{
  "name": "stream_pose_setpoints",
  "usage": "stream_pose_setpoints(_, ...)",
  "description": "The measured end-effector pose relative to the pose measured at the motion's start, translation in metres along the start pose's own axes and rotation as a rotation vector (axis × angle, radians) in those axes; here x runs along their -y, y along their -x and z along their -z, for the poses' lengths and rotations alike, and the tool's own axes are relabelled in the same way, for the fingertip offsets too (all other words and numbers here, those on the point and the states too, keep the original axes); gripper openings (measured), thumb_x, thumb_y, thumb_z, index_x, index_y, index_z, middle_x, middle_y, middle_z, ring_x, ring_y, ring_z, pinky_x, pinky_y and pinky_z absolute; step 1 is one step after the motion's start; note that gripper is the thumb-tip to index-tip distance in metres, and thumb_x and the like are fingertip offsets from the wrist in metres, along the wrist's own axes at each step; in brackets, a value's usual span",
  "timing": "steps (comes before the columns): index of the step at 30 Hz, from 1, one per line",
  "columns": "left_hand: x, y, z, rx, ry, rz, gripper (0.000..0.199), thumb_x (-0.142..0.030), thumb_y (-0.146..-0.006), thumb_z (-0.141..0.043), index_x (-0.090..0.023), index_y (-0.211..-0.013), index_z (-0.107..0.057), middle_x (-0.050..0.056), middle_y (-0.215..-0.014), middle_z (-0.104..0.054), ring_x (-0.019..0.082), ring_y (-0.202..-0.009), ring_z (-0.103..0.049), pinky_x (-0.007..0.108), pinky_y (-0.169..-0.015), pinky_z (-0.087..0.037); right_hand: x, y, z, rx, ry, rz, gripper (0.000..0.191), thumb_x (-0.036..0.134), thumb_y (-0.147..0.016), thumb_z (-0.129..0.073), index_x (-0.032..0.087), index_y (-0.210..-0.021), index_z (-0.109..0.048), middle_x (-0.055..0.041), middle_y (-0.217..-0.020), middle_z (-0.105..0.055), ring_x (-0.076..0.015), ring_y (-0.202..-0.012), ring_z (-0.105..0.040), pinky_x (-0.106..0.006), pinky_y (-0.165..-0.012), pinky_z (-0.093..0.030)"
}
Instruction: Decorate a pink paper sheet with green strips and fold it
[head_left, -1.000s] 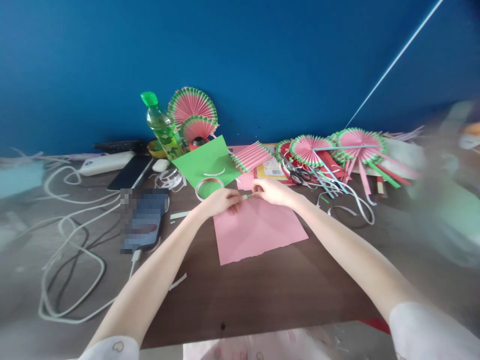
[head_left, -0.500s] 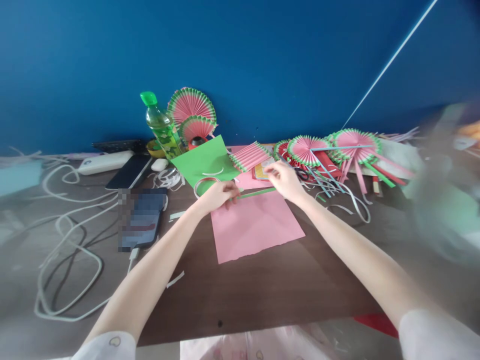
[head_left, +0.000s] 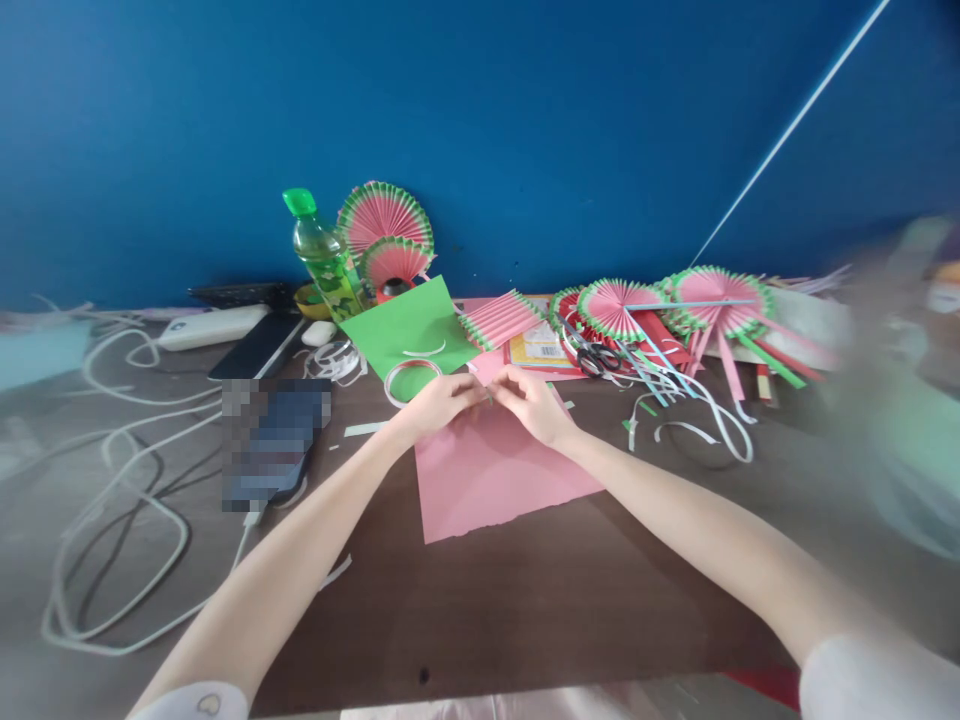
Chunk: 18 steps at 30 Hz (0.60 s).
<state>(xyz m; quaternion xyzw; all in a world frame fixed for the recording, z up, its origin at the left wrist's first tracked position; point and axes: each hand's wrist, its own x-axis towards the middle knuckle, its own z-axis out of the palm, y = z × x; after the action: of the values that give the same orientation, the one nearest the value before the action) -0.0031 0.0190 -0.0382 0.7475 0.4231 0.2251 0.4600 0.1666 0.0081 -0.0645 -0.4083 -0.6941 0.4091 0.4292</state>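
A pink paper sheet (head_left: 487,480) with a rough near edge lies on the brown table. Bits of a green paper strip (head_left: 553,388) show along its far edge, partly covered by my hands. My left hand (head_left: 444,403) is closed in a pinch over that edge, fingertips pointing right. Facing it, my right hand (head_left: 532,408) is also pinched, and the fingertips of both almost meet. A speck of green shows between them; what they grip is too small to make out. Just left of my left hand, a tape roll (head_left: 412,382) rests on a green paper sheet (head_left: 409,325).
Behind lie a pleated pink paper piece (head_left: 504,318), scissors (head_left: 598,358) and finished paper fans (head_left: 622,308). A green-capped bottle (head_left: 324,255) stands at the back left. A phone (head_left: 277,440), a white cable (head_left: 184,540) and a power bank (head_left: 214,327) occupy the left.
My right hand has come down and left from above the sheet's far right side to meet my left hand. My left hand has shifted slightly right, its fingers now pinched.
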Motion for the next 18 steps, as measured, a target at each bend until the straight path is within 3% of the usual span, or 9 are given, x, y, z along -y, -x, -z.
stream_pose_setpoints(9, 0.0047, -0.002, 0.008, 0.021, -0.036, 0.0, 0.027, -0.04, -0.08, -0.046, -0.015, -0.072, -0.053, 0.0, -0.059, -0.058, 0.007, -0.044, -0.044, 0.02, -0.043, -0.032, -0.0097, -0.0006, 0.0051, 0.029, -0.267, -0.054, 0.03, 0.044, -0.083, -0.046, 0.02, -0.065, -0.051, 0.0015, -0.06, -0.054, -0.0123, -0.054, -0.05, -0.027, -0.058, -0.04)
stream_pose_setpoints(14, 0.0033, -0.0023, 0.0067, 0.006, -0.145, -0.02, 0.023, -0.034, -0.079, -0.046, -0.016, -0.067, -0.053, -0.002, -0.058, -0.055, 0.008, -0.048, -0.044, 0.021, -0.048, -0.034, -0.0067, -0.0005, 0.0039, 0.052, -0.217, -0.042, 0.018, 0.033, -0.078, -0.052, 0.018, -0.069, -0.054, 0.0028, -0.059, -0.054, -0.0116, -0.056, -0.05, -0.027, -0.06, -0.04)
stream_pose_setpoints(18, -0.0021, -0.0003, 0.0001, -0.235, -0.299, -0.084, 0.008, -0.024, -0.075, -0.051, -0.017, -0.079, -0.052, 0.0, -0.072, -0.057, 0.011, -0.061, -0.051, 0.023, -0.059, -0.038, -0.0077, -0.0016, 0.0025, 0.033, -0.196, -0.027, 0.015, 0.03, -0.077, -0.052, 0.017, -0.069, -0.054, 0.0025, -0.057, -0.055, -0.0108, -0.054, -0.049, -0.026, -0.059, -0.04)
